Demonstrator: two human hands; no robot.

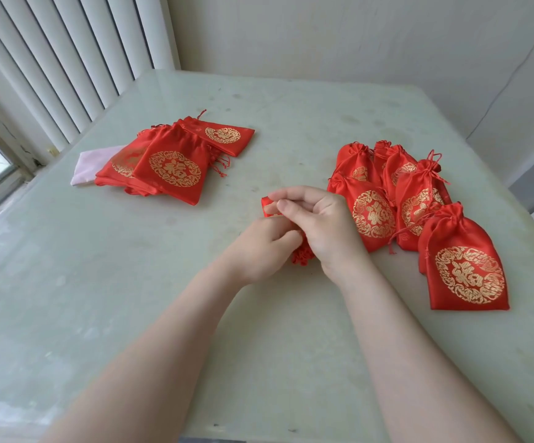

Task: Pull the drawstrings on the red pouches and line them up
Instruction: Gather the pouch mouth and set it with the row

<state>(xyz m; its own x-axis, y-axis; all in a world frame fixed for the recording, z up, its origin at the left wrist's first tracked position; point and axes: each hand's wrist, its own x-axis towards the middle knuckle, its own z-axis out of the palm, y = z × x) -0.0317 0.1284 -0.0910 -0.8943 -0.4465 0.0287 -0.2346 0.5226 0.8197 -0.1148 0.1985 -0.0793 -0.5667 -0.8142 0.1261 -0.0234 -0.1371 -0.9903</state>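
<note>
Both of my hands hold one red pouch (302,255) at the middle of the table; it is mostly hidden under them. My right hand (320,225) curls over its top, fingers pinching the red fabric at the far end. My left hand (262,244) grips it from the left, fingers tucked beneath the right hand. A pile of flat red pouches (170,164) with gold emblems lies at the back left. To the right, several pouches with cinched necks (419,206) lie overlapping in a row, the nearest one (467,270) closest to me.
A pink cloth (91,166) sticks out from under the left pile. The pale green tabletop (131,298) runs to a window with white vertical blinds (67,59) on the left and a white wall behind. The table's right edge is close to the row.
</note>
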